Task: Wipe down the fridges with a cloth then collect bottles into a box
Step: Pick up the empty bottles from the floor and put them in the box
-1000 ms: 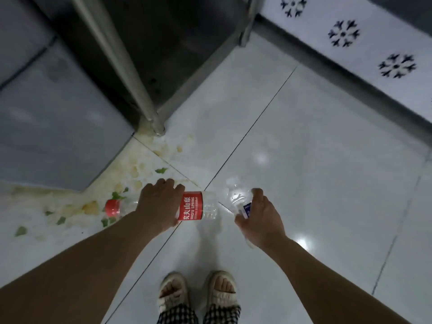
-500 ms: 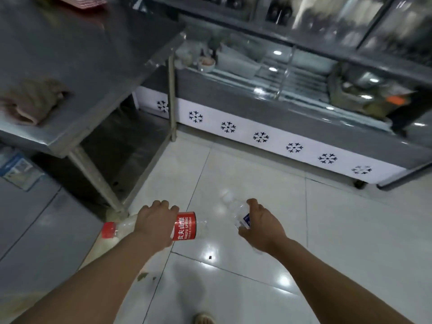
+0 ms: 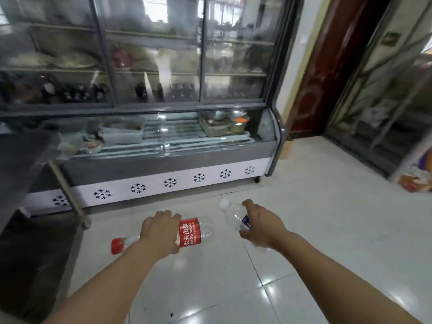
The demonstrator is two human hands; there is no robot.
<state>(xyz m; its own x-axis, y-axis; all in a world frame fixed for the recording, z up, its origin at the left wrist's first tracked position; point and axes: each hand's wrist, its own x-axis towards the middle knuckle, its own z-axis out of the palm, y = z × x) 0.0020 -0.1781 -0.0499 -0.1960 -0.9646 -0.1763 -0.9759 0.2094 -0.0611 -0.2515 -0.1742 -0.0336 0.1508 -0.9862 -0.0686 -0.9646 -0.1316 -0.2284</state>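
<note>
Holding one bottle apiece, the person now faces the display fridge (image 3: 163,136) that fills the upper left and centre of the head view, where a second ago the camera looked straight down at floor tiles, sandalled feet and a patch of food scraps. The left hand (image 3: 161,232) is wrapped round the red-labelled bottle (image 3: 190,233), held level at lower centre with its red cap pointing to the left of the frame. The right hand (image 3: 259,226) is closed on the clear bottle (image 3: 233,215), just right of centre, tilted with its white cap up and to the left. Both grips look the same as in the two earlier pictures; the two bottles sit near each other but apart.

Only the outlook has risen (the hands kept their load), so both bottles seem to be picked up and the carrying part begun. No box shows anywhere in this frame, so where they go cannot be told. A steel table (image 3: 21,155) edges in at middle left, and a printed sack (image 3: 418,169) leans at the right edge.
</note>
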